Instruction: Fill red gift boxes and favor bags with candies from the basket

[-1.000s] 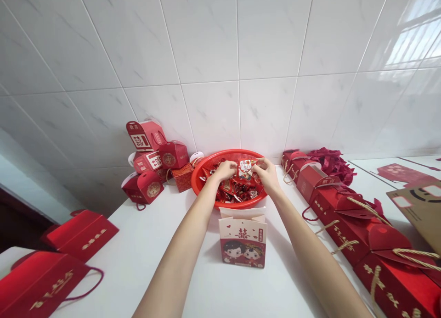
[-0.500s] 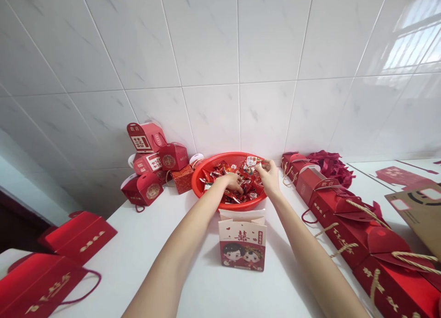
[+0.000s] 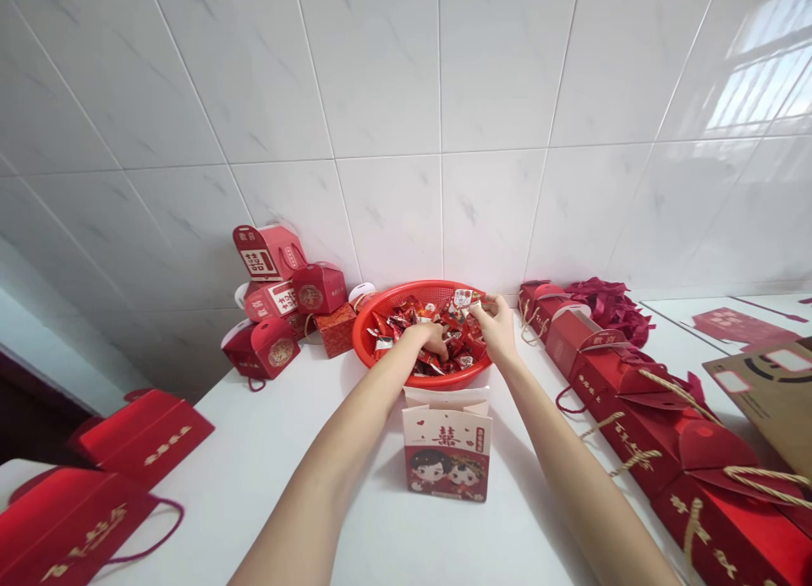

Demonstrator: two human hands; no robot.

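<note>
Standing upright on the worktop (image 3: 393, 539) at lower centre of the frame, the carton (image 3: 447, 451) turns its printed front to the camera, open top upward, long axis seemingly vertical. Beyond it, the left hand (image 3: 433, 339) has dropped from the printed packet (image 3: 463, 298) into the small red packets (image 3: 466, 349) in the basket (image 3: 359, 336), so the work is now split between two spots. I cannot tell whether its fingers are closed. Near the basket's right rim, the right hand (image 3: 496, 320) appears to pinch the printed packet's edge, label facing the camera, long axis unclear.
</note>
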